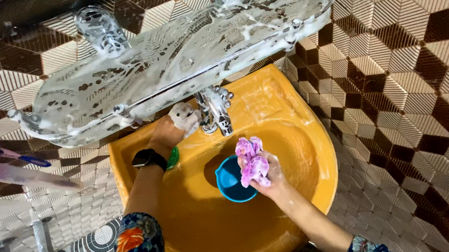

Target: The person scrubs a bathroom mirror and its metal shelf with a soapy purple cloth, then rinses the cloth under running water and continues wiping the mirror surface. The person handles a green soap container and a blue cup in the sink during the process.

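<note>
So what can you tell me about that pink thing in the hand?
The pink scrubber is a crumpled, scrunched-up bundle, pink and purple with paler patches, soft like cloth or mesh. It looks wet with a little foam on it. The right hand grips it from below, and it sticks up past the fingers. It is held over the orange sink, just above and beside a small blue bowl in the basin, below the soapy tap.

Stuff you can't really make out here

Left hand (179,122) fingers buried in foam; the green thing (173,157) mostly sits behind the wrist, and the yellow sink (289,108) gets cropped at the bottom.
</note>
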